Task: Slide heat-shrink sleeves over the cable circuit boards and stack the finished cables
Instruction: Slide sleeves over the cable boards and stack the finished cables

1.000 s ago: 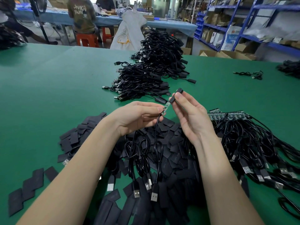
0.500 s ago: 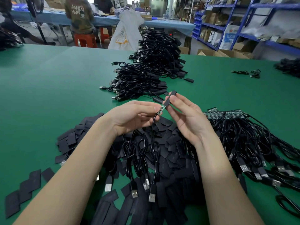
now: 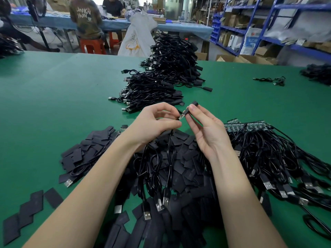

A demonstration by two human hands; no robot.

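Black heat-shrink sleeve (image 3: 191, 108), a short soft tube, is pinched in the right hand (image 3: 206, 133), its mouth meeting the small green circuit board (image 3: 181, 117) pinched by the left hand (image 3: 154, 126) above the green bench (image 3: 53, 104). A tilted board could snag the sleeve's lip. Both forearms converge, fingers curled.

Two bare forearms rise from the bottom of the view, no sleeve showing on either; the left hand (image 3: 154, 122) and the right hand (image 3: 206, 127) are uncovered, fingers slender, nails short and plain, and both wrists are unadorned right up to the knuckles
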